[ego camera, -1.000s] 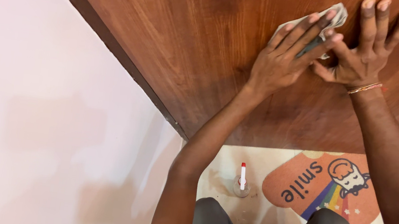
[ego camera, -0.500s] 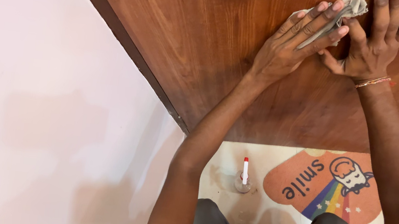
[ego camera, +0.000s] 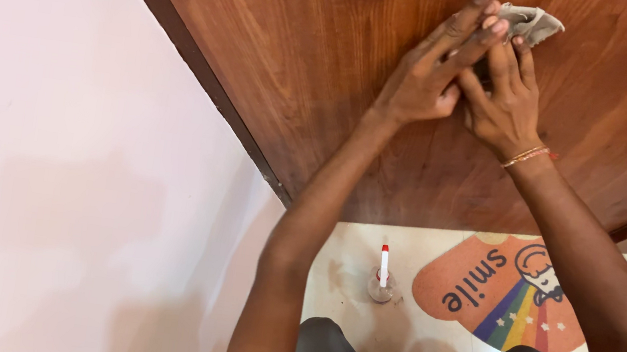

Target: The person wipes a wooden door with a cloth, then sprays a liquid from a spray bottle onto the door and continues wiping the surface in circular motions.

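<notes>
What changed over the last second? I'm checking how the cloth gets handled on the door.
The right hand, earlier spread flat on the wooden door, has closed in against the left hand; its fingers now touch the grey cloth, which has bunched up. The spray bottle and doormat stayed put.

A small clear spray bottle (ego camera: 381, 282) with a white nozzle and red tip stands upright on the pale floor (ego camera: 361, 247), just below the wooden door's lower edge. Just beside it lies an orange doormat (ego camera: 504, 294) printed with dark lettering, a rainbow stripe and a small cartoon figure.
</notes>
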